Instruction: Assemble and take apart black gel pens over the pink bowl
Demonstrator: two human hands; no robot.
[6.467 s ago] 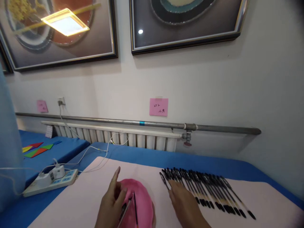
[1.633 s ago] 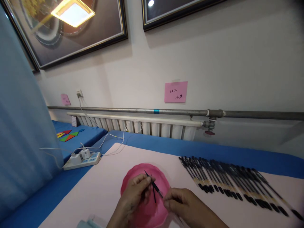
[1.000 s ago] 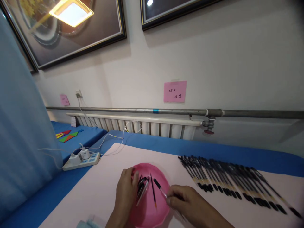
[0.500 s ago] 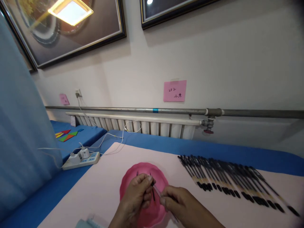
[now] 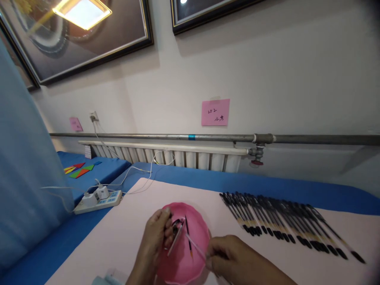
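My left hand (image 5: 156, 231) is closed above the left side of a scalloped pink plate (image 5: 181, 271). A small dark bit shows at its fingertips, too blurred to name. To the right of the plate, my right hand (image 5: 227, 255) is shut on a thin translucent pen barrel (image 5: 195, 244), which points left over the plate. Inside the plate lie a black pen refill (image 5: 188, 234) with an orange-yellow end, another clear barrel (image 5: 177, 237) and some dark pen parts (image 5: 177, 223) partly hidden by my left fingers.
A long slanted row of black pens (image 5: 267, 215) lies on the pink sheet (image 5: 124, 229) at right. Left stands a white power strip (image 5: 97, 202) with plugs and cables. A pale blue object (image 5: 107, 280) sits at the front edge. Coloured flat pieces (image 5: 78, 170) lie on the farther blue table.
My hands have moved apart, the left going left and up, the right slightly right with the barrel. The dark piece at the barrel's end is off it. The view has shifted slightly.
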